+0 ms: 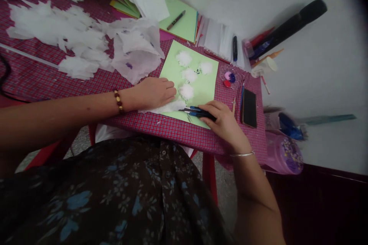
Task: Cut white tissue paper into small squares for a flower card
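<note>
My right hand [221, 120] holds scissors [198, 112] with black and blue handles, and their blades point left over the near edge of a light green sheet [206, 95]. A folded strip of white tissue paper [172, 106] lies under the fingers of my left hand [156, 92], which are curled and press it near the sheet's left side. Its right end meets the scissor tips. Several fluffy white paper flowers [186, 91] sit on the sheet, with small dark leaf marks between them.
Torn white tissue [57, 26] and a crumpled, purple-stained sheet [136, 48] spread on the left of the checked tablecloth [184, 134]. A paint palette [230, 78], pencil [234, 105] and phone [248, 108] lie at right. A pink bucket [280, 153] stands beside the table.
</note>
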The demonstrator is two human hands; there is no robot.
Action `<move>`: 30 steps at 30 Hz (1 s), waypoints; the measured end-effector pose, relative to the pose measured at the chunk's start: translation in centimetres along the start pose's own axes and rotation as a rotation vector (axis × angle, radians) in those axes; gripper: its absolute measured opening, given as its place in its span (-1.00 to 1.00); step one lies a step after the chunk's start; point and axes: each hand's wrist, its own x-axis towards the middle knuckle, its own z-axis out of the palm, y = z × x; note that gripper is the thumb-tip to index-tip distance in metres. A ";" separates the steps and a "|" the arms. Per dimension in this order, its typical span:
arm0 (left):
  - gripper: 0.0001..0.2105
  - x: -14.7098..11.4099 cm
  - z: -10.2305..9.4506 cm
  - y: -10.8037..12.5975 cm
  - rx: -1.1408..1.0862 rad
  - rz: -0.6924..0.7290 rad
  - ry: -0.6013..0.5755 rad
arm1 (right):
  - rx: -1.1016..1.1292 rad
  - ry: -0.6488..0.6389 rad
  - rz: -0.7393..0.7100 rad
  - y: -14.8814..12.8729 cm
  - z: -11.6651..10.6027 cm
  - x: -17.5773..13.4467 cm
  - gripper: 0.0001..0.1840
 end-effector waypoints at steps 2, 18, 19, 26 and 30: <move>-0.68 0.0 0.1 0.1 0.011 0.000 -0.011 | -0.003 -0.008 -0.011 -0.1 0.0 0.2 -0.66; -0.62 3.2 -2.7 0.3 -0.542 -0.098 -0.261 | -0.054 -0.009 0.065 -1.2 -1.3 -2.1 -0.66; -0.63 3.4 -2.6 0.3 -0.526 -0.070 -0.287 | -0.062 0.003 0.059 -1.4 -1.3 -2.2 -0.66; -0.91 2.6 -2.0 -0.2 -0.625 -0.060 -0.391 | -0.095 0.015 0.074 -2.4 -1.8 -3.4 -0.63; -0.98 1.5 -2.2 0.4 -0.633 -0.062 -0.262 | -0.081 0.049 0.092 -1.9 -1.6 -3.7 -0.64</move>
